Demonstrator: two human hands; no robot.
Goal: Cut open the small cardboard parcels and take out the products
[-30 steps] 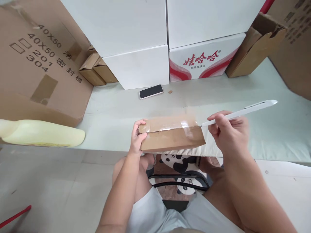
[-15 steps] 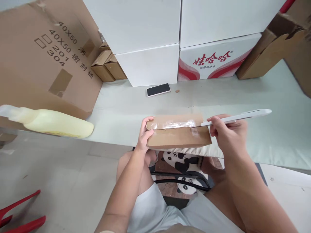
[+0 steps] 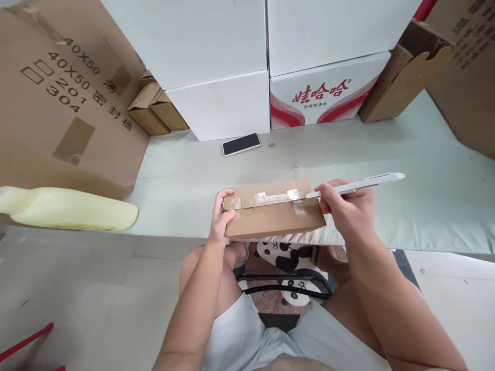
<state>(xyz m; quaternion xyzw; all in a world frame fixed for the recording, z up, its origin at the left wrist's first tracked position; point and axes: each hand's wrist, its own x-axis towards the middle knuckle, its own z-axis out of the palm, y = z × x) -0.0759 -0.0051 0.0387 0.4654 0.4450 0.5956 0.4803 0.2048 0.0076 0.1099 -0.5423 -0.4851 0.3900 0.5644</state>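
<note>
A small brown cardboard box (image 3: 275, 221) lies at the near edge of the table, with clear tape (image 3: 278, 198) along the seam on its top. My left hand (image 3: 223, 215) grips the box's left end, thumb on the near side and fingers on the far side. In my right hand (image 3: 348, 205) is a white utility knife (image 3: 369, 182), its handle sloping up to the right. The knife's tip meets the taped seam near the box's right end; the blade itself is barely visible.
Behind the box lie a phone (image 3: 242, 145) and a small brown disc (image 3: 271, 145). White cartons (image 3: 222, 108) are stacked at the back. A pale yellow bottle (image 3: 77, 208) and a large carton (image 3: 34, 123) stand left; an opened brown box (image 3: 402, 77) stands right.
The view has shifted, so the whole scene sits further left. Both hands keep their holds, and the knife tip stays at the seam near the box's right end.
</note>
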